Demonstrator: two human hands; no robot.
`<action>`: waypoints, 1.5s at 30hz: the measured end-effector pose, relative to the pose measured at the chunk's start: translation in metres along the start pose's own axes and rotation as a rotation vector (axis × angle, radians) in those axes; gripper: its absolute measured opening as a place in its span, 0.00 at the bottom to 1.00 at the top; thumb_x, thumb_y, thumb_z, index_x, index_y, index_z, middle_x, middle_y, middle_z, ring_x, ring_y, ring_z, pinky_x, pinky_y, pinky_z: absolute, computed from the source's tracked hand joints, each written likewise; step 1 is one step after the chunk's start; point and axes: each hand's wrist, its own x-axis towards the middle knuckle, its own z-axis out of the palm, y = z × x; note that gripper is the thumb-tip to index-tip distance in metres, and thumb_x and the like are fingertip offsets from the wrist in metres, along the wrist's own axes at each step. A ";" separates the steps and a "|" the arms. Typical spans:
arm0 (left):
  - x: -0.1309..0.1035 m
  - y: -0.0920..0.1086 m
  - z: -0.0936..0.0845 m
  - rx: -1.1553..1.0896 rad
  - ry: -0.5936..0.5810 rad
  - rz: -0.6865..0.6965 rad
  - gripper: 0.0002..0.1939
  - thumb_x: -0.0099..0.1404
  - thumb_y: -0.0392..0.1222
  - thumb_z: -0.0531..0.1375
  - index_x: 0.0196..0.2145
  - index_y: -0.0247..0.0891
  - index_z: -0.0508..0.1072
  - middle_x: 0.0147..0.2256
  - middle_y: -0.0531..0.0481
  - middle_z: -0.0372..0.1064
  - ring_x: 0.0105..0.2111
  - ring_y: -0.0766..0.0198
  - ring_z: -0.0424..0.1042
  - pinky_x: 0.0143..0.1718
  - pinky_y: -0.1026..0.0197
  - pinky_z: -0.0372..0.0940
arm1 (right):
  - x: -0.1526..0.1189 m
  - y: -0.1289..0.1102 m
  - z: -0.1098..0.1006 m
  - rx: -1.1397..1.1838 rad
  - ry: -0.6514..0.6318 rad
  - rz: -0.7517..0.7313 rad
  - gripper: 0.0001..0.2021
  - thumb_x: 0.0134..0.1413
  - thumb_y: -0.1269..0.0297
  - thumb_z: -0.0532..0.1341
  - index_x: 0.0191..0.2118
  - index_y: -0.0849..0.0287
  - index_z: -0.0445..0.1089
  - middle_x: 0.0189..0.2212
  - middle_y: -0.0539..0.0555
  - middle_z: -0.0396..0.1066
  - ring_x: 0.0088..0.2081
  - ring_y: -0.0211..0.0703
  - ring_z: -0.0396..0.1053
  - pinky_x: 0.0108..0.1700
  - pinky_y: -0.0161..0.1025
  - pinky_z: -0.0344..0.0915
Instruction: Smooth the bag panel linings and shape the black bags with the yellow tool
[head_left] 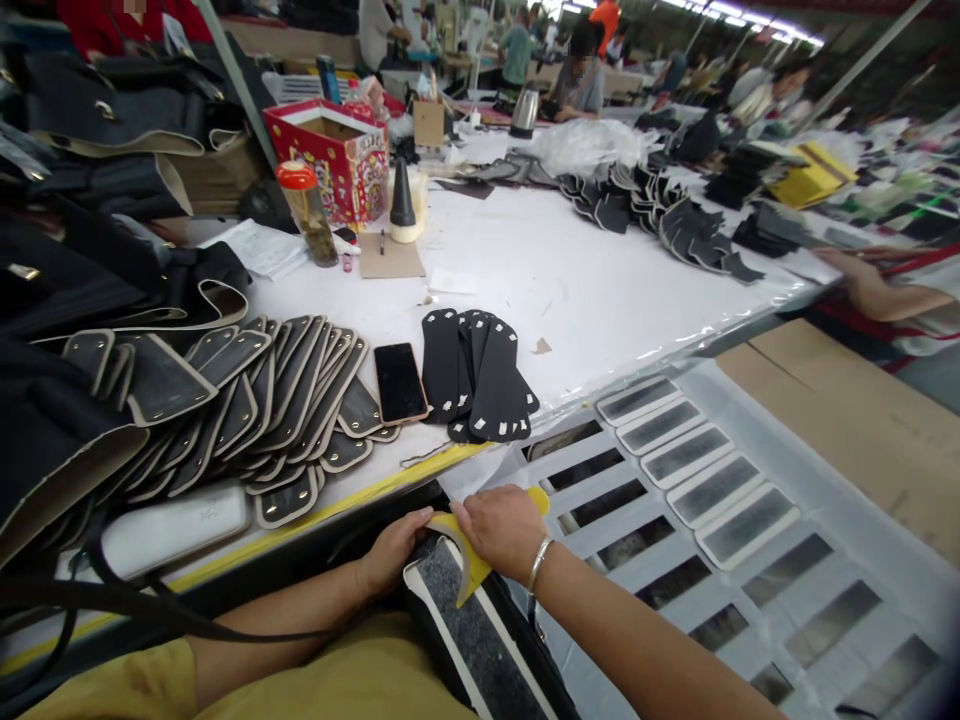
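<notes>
My right hand [506, 530], with a silver bangle at the wrist, is closed around a curved yellow piece [474, 578], stiff-looking, with its lower edge against a black bag piece [480, 640]. That piece lies across my lap, showing a dark grey felt-like strip between pale edges. At its upper left corner, my left hand [396, 550] grips the edge with thumb and fingers. Beyond my hands, on the table, several black panels with white patches at the ends [491, 390] lie fanned beside a phone [400, 383].
Many pale-edged black flaps [285, 400] are heaped at the left, near black bags [52, 430]. A drink bottle [311, 220] and a red box [330, 160] stand farther back. To the right, a slatted grey rack [600, 515] holds grey strips [686, 455] beside cardboard [847, 430].
</notes>
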 end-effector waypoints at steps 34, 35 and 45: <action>-0.012 0.040 -0.019 0.540 -0.453 0.270 0.22 0.66 0.52 0.48 0.48 0.40 0.72 0.47 0.45 0.70 0.49 0.52 0.66 0.51 0.54 0.59 | -0.211 -0.104 0.015 1.570 0.107 0.727 0.23 0.54 0.50 0.54 0.53 0.54 0.52 0.35 0.54 0.67 0.31 0.45 0.73 0.24 0.36 0.68; -0.018 0.038 -0.026 0.520 -0.472 0.279 0.22 0.66 0.52 0.49 0.51 0.41 0.69 0.49 0.45 0.68 0.51 0.52 0.65 0.53 0.53 0.58 | -0.213 -0.113 0.023 1.610 0.135 0.745 0.26 0.53 0.48 0.54 0.54 0.54 0.51 0.33 0.53 0.67 0.26 0.43 0.72 0.22 0.35 0.67; -0.012 0.031 -0.042 1.162 -0.506 0.549 0.23 0.47 0.45 0.67 0.42 0.36 0.73 0.38 0.44 0.72 0.38 0.50 0.70 0.39 0.56 0.63 | -0.170 -0.163 0.075 1.774 0.353 0.766 0.24 0.46 0.42 0.58 0.38 0.59 0.58 0.26 0.53 0.70 0.15 0.35 0.64 0.14 0.31 0.58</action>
